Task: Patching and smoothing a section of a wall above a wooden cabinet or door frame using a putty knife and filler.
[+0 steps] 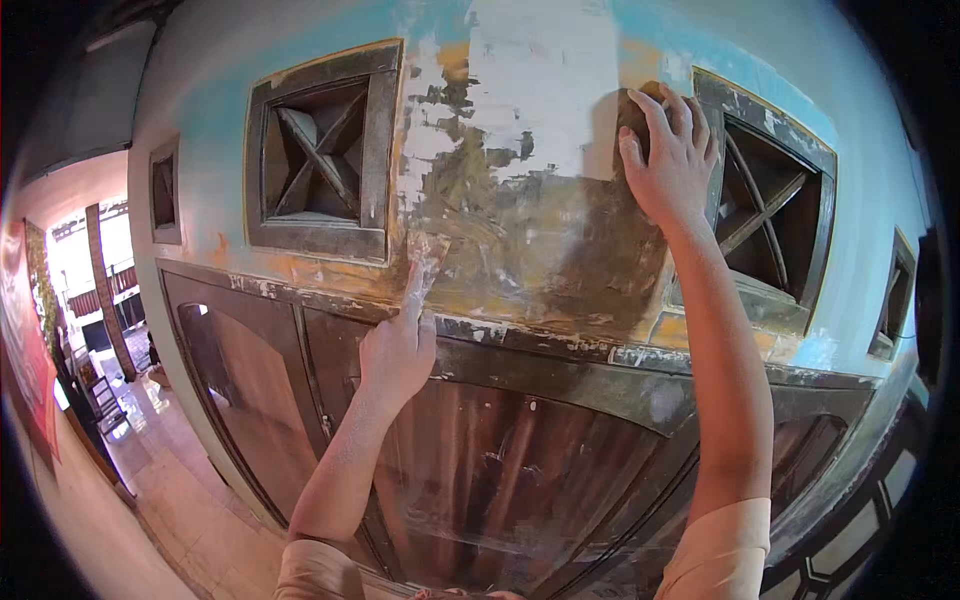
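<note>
My left hand (395, 352) is closed round a putty knife (427, 258), its index finger stretched up along the tool. The putty-smeared blade lies against the patchy wall (560, 250), just right of the left vent's frame. Inside my fist the handle is hidden. Higher and to the right, my right hand (672, 160) has its fingers spread and appears to lean on the wall beside the right vent, holding nothing. White filler (545, 85) covers the upper part of the patch. Lower down, the surface is brown and ochre with streaks.
Two square wooden vents with crossed bars, a left vent (320, 155) and a right vent (765, 205), flank the patch. Below runs a ledge (560, 342) over wooden doors with glass panes (520, 455). At far left, a tiled floor (165, 430) leads to a bright opening.
</note>
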`<state>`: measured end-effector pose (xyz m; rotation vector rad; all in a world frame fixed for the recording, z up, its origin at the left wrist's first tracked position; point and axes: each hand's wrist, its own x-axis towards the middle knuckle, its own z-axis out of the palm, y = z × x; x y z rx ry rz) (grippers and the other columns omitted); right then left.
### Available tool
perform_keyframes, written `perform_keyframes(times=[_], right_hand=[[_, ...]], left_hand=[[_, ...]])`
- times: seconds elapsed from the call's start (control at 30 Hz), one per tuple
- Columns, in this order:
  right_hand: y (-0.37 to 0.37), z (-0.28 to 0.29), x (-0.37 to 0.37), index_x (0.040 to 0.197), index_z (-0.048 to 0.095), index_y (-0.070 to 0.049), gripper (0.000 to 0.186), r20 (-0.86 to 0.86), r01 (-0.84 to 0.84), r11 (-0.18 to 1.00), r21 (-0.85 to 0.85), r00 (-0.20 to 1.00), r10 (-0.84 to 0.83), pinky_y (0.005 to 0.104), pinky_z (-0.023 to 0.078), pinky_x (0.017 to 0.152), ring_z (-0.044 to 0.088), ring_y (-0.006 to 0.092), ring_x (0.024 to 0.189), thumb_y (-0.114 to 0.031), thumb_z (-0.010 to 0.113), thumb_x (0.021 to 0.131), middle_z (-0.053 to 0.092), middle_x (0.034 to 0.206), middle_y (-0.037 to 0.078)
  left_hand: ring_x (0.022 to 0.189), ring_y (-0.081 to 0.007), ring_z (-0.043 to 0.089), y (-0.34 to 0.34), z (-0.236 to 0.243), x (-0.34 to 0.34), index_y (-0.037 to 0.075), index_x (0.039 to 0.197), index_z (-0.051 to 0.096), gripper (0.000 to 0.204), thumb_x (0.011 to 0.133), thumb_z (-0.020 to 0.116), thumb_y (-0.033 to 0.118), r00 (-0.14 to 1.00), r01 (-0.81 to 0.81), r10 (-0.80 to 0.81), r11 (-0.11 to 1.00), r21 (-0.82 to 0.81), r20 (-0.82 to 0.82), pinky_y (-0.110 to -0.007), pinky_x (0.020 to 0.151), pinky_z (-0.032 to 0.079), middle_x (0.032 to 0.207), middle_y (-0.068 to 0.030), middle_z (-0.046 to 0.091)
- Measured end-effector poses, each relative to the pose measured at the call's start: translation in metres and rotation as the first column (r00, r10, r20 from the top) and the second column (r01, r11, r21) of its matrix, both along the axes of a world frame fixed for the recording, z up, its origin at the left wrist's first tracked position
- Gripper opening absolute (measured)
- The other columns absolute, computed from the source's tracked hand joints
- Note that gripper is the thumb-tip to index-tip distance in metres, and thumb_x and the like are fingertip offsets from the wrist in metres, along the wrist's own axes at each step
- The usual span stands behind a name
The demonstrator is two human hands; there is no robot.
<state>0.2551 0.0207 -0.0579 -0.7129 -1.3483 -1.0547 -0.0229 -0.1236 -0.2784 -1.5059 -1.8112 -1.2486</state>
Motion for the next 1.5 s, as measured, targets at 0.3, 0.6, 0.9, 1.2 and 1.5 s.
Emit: perform_keyframes(times=[0.3, 0.6, 0.9, 1.2, 1.5], right_hand=[[0.002, -0.002, -0.005, 0.151, 0.047, -0.032, 0.051, 0.027, 0.059, 0.998, -0.014, 0.998, -0.058, 0.0619, 0.014, 0.125, 0.023, 0.0349, 0.154, -0.042, 0.054, 0.102, 0.035, 0.162, 0.007], [0.006, -0.001, -0.002, 0.15, 0.047, -0.032, 0.051, 0.046, 0.083, 0.995, 0.056, 0.995, -0.085, 0.0622, 0.017, 0.124, 0.026, 0.0331, 0.154, -0.041, 0.056, 0.1, 0.039, 0.16, 0.007], [0.011, 0.001, -0.003, 0.149, 0.048, -0.034, 0.048, 0.043, 0.1, 0.993, 0.058, 0.994, -0.102, 0.0599, 0.017, 0.124, 0.026, 0.0328, 0.153, -0.041, 0.054, 0.101, 0.039, 0.16, 0.006], [0.01, -0.002, 0.0, 0.149, 0.048, -0.034, 0.049, 0.05, 0.077, 0.994, 0.075, 0.995, -0.081, 0.062, 0.019, 0.123, 0.027, 0.0338, 0.153, -0.041, 0.056, 0.101, 0.039, 0.16, 0.006], [0.009, -0.004, 0.0, 0.149, 0.048, -0.033, 0.05, 0.073, 0.04, 0.997, 0.061, 0.996, -0.045, 0.0626, 0.017, 0.124, 0.027, 0.0333, 0.153, -0.039, 0.057, 0.101, 0.04, 0.159, 0.007]], left_hand=[[0.084, -0.0507, 0.066, -0.01, 0.019, -0.01, 0.022, 0.161, 0.034, 0.064, 0.1, 0.051, 0.024, 0.998, 0.05, -0.05, 0.999, 0.003, 0.029, -0.059, 0.082, 0.05, 0.089, -0.0305, 0.07], [0.086, -0.0495, 0.066, -0.01, 0.075, -0.002, 0.022, 0.162, 0.031, 0.065, 0.099, 0.045, 0.025, 0.995, 0.084, -0.081, 0.995, -0.052, 0.06, -0.057, 0.083, 0.05, 0.088, -0.0301, 0.069], [0.093, -0.0489, 0.066, -0.002, 0.108, -0.001, 0.018, 0.16, 0.035, 0.063, 0.099, 0.045, 0.029, 0.993, 0.11, -0.111, 0.993, 0.045, 0.031, -0.054, 0.088, 0.05, 0.094, -0.0306, 0.069], [0.1, -0.0443, 0.069, -0.008, 0.16, 0.002, 0.008, 0.16, 0.034, 0.066, 0.098, 0.043, 0.029, 0.994, 0.111, -0.111, 0.994, -0.002, 0.012, -0.052, 0.094, 0.053, 0.103, -0.0289, 0.072], [0.114, -0.044, 0.065, -0.002, 0.196, -0.016, 0.015, 0.16, 0.036, 0.066, 0.098, 0.045, 0.037, 0.994, 0.108, -0.108, 0.993, 0.04, -0.01, -0.051, 0.103, 0.049, 0.12, -0.0283, 0.069]])
